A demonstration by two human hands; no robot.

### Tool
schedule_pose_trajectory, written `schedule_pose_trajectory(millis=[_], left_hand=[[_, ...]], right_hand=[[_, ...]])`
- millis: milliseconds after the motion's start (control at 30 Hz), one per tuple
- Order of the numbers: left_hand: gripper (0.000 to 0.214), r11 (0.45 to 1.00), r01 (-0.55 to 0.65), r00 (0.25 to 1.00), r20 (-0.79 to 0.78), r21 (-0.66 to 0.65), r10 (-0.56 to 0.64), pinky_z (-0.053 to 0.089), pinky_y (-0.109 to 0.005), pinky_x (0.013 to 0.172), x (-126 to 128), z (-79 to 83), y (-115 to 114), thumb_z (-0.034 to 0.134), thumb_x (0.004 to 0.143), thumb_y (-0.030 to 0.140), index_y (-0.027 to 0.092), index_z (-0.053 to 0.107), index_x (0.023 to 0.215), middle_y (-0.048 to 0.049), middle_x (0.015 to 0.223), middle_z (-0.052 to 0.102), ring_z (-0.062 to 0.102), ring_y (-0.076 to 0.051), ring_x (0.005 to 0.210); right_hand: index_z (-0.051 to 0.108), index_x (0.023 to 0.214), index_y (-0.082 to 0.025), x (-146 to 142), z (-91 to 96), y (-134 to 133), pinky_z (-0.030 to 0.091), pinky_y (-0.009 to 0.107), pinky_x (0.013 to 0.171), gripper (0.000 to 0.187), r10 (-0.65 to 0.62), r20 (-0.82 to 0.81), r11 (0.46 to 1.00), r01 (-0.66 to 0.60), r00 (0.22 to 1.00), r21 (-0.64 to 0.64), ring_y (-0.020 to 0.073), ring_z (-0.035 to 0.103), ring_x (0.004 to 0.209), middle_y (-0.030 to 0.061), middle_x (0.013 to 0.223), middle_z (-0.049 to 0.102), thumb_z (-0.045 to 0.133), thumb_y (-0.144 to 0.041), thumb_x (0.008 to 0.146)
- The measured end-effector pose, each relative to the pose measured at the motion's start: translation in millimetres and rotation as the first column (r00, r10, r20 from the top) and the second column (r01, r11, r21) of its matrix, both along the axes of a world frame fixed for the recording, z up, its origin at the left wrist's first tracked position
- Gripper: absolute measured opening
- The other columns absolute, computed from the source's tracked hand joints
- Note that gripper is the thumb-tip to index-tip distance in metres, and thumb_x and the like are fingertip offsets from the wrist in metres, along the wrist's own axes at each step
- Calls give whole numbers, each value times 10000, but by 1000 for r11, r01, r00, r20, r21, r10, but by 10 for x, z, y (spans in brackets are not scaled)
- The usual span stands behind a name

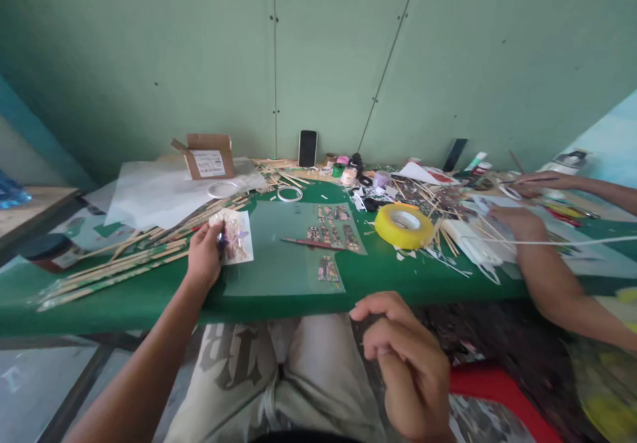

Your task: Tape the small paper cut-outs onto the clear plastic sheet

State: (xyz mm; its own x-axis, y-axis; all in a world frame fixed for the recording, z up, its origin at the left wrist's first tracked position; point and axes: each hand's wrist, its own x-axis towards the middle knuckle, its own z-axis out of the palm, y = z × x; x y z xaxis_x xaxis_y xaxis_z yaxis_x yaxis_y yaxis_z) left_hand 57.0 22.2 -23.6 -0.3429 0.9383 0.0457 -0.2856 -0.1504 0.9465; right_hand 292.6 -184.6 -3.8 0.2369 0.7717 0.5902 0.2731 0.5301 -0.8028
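My left hand (205, 254) is closed on the left edge of a small white card (243, 231) with shiny, purplish and beige bits on its face; their kind cannot be made out. My right hand (405, 357) hovers before the table's front edge, over my lap. Its fingers are loosely bent and apart, with nothing visible in them. Between the hands lies a translucent sheet (269, 267) bearing several dark patterned strips (327, 268). Across it rests a pair of slim brown tweezers or a similar pointed tool (308, 242).
A yellow tape roll (403, 226) lies right of the sheet. Bundled wooden sticks (124, 267) and a dark jar (52, 252) are at left. A cardboard box (209, 156) and phone (308, 148) stand at the back. A co-worker's hands (517, 221) work at right.
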Motion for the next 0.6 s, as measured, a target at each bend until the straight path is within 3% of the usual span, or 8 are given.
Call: schedule_pose_trajectory(millis=[67,100,167,233,300,433,500,600], left_hand=[[267,1000,19,999,-31,-24,-20,342,-203,439,-24,-10,-8,741,585,375,183,564,638,75,472,464,429,-87,440],[284,999,26,999,-44,-41,-27,356,-210,446,-35,-16,-11,747,572,397,181,580,652,68,483,488,447,-95,450],[316,997,28,998,-55,-75,-32,384,-217,464,-52,-21,-16,762,548,419,175,612,681,49,519,542,485,-111,479],[347,993,8,998,-54,-116,-15,384,-212,458,-61,-12,-22,782,522,436,170,630,685,37,544,575,484,-107,481],[381,986,1,999,-41,-166,-8,372,-199,440,-69,8,-26,805,493,461,171,639,676,35,546,582,471,-97,473],[450,962,-3,1000,-28,-274,-5,368,-193,405,-114,17,-11,838,460,535,168,643,633,33,523,559,450,-92,456],[517,931,-51,999,-7,-362,52,391,-189,399,-163,-42,0,868,376,562,174,662,649,29,519,583,475,-102,464],[576,842,-176,983,-46,-510,178,490,-186,481,-274,-248,-18,885,312,576,186,692,689,-10,664,705,597,-145,587]], right_hand=[[533,642,-215,189,15,199,413,279,614,267,78,337,982,-14,938,-189,150,550,627,-6,627,564,564,-300,893],[561,697,-222,263,45,362,391,258,559,241,110,406,963,4,907,-271,135,524,550,-28,563,528,531,-313,919],[625,957,-231,361,140,827,373,243,495,206,79,470,952,74,879,-299,121,492,461,-44,566,539,442,-327,956],[632,1084,-235,406,235,1464,435,262,558,250,4,569,954,168,823,-250,146,577,568,5,729,642,451,-328,939],[635,1170,-241,423,273,2219,504,326,721,310,-97,664,959,248,742,-137,202,646,813,74,994,684,516,-343,902],[526,1392,-209,430,98,3705,415,468,1023,487,-118,828,911,391,548,-128,300,535,1215,147,1285,609,501,-342,924],[424,1472,-174,423,-53,4270,370,514,1051,568,-38,890,863,463,455,-200,338,465,1296,178,1363,560,477,-370,942],[319,1527,-159,395,-228,4827,347,525,1036,636,5,919,785,568,393,-247,385,441,1309,240,1392,512,424,-448,970]])
